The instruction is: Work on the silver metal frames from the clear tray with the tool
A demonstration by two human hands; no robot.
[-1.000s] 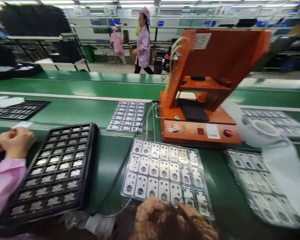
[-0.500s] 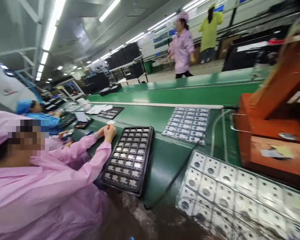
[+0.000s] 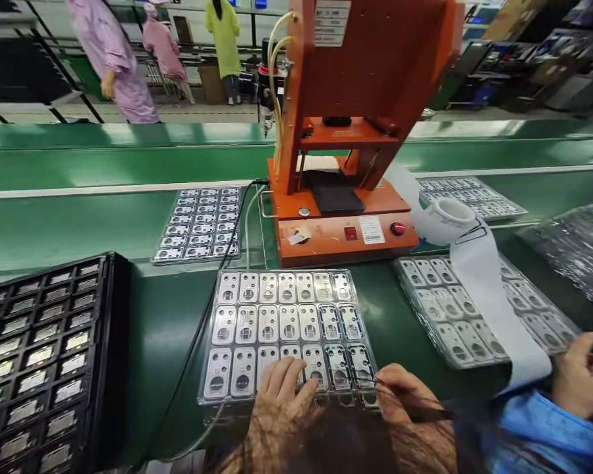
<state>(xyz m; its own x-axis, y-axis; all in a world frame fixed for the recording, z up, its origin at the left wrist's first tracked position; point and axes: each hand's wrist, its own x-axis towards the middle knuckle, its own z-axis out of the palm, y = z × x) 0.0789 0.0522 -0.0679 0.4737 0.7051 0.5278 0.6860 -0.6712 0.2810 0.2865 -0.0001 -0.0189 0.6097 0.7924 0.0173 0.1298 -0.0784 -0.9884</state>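
In front of me lies a clear plastic tray [image 3: 269,296] of silver metal plates with round holes; several at its right side have dark blue edges. My left hand [image 3: 284,392] rests with fingers spread over the tray's front edge, touching the plates there. At the front right corner, my right hand [image 3: 408,398] is closed on thin dark tweezers [image 3: 427,413], partly hidden by the fingers. Their tip is close to the rightmost front plate [image 3: 362,365]. Strands of dark hair cover parts of both wrists.
An orange press machine [image 3: 346,230] stands behind the tray. A black tray [image 3: 44,349] of parts is left, another plate tray [image 3: 439,309] right, under a white paper roll [image 3: 449,220]. A co-worker's hand [image 3: 580,368] with a blue sleeve is far right. A black cable runs left of my tray.
My view has swung right, from a co-worker in pink at the left to the orange machine and plate tray. Both my hands, unseen before, now show at the tray.
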